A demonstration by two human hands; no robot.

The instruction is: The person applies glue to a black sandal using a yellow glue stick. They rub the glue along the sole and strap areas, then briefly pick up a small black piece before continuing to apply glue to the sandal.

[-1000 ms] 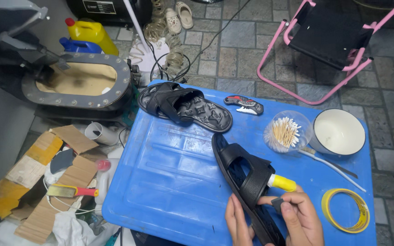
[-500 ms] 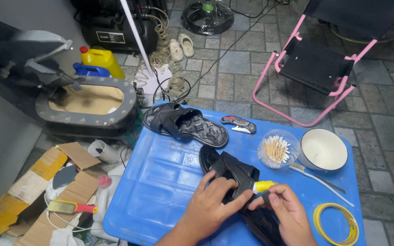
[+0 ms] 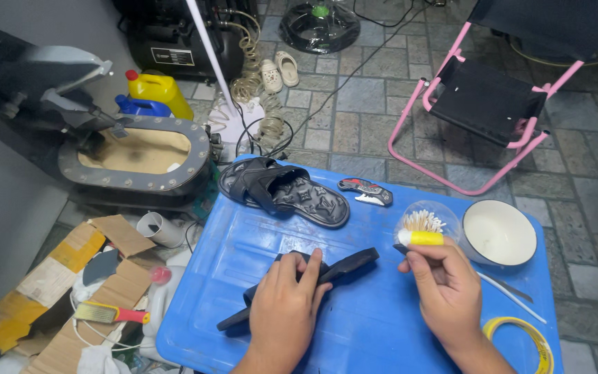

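My left hand [image 3: 284, 305] fingers clamp the black sandal [image 3: 327, 271] on the blue counter [image 3: 375, 325]; at two o'clock, my right hand [image 3: 444, 291] fingers pinch a yellow-handled tool [image 3: 420, 238].

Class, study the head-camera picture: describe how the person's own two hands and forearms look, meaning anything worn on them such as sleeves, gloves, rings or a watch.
Both hands are bare: the left hand and the right hand wear no gloves. No rings, watch or wristband show. The visible wrists and lower forearms are uncovered, with no sleeve in view. The fingernails look short and unpainted.
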